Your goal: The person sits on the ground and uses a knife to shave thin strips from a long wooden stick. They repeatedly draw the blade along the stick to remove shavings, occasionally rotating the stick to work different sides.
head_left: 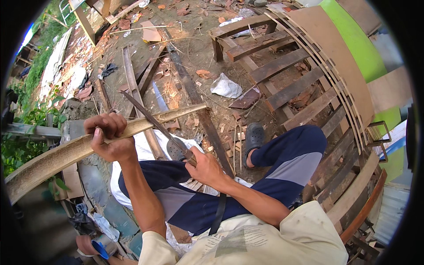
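Note:
My left hand (110, 137) is closed around a long split bamboo piece (57, 161), pale and curved. It runs from the lower left edge up past my knees to a tip near the middle. My right hand (206, 168) grips the handle of a long, dark-bladed knife (148, 115). The blade points up and to the left and crosses the bamboo just right of my left hand. Whether its edge touches the bamboo I cannot tell. Below the bamboo, a white cloth (145, 148) lies beside my left leg.
On the right stands a slatted wooden frame (291, 90), with long thin strips (324, 66) across it. Dark timber (187, 79) and another split length (132, 79) lie ahead on the ground, among chips. A white plastic bag (226, 86) sits near the frame. Concrete blocks (95, 176) are at my left.

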`<act>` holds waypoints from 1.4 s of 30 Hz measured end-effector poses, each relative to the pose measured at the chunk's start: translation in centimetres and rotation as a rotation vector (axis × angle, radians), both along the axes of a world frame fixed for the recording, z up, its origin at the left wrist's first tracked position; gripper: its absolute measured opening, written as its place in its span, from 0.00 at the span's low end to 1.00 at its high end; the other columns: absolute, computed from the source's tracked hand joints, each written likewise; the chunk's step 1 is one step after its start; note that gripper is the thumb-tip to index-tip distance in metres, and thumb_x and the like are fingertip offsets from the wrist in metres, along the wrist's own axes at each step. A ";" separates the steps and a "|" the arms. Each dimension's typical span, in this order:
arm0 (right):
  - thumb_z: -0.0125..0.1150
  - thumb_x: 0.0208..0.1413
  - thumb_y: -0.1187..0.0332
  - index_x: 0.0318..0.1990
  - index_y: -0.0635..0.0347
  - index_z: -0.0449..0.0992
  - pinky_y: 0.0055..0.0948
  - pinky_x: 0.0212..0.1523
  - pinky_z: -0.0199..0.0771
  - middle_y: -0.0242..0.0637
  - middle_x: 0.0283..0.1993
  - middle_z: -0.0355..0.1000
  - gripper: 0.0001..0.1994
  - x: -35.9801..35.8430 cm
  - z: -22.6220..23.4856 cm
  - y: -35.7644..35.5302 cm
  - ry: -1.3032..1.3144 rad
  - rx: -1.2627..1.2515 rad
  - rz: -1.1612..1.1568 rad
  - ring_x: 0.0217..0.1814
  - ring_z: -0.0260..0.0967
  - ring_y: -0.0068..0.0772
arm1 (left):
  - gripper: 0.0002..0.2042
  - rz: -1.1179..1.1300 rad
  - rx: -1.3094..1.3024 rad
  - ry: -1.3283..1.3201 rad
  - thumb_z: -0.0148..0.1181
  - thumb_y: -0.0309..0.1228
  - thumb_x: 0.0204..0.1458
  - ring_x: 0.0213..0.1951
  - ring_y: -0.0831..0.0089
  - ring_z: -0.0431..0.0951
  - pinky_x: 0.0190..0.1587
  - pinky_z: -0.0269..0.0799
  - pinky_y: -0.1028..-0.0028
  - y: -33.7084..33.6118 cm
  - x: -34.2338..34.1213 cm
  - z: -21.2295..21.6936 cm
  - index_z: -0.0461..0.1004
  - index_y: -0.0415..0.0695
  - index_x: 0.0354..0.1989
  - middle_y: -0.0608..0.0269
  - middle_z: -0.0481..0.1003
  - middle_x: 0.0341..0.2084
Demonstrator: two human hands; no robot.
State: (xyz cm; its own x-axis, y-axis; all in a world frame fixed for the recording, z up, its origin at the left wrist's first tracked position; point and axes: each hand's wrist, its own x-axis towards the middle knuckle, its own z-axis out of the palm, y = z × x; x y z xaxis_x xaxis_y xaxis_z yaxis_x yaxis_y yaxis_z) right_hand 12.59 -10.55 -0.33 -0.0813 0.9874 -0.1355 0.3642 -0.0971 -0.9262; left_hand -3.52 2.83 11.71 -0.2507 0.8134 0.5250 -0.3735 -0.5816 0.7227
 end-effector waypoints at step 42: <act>0.61 0.52 0.70 0.42 0.68 0.66 0.52 0.32 0.74 0.58 0.25 0.73 0.14 -3.3 2.4 0.3 -0.023 0.056 0.066 0.30 0.74 0.63 | 0.14 0.303 -0.111 -0.158 0.41 0.41 0.58 0.15 0.81 0.42 0.18 0.39 0.76 -1.0 -2.2 2.4 0.55 0.49 0.24 0.72 0.46 0.14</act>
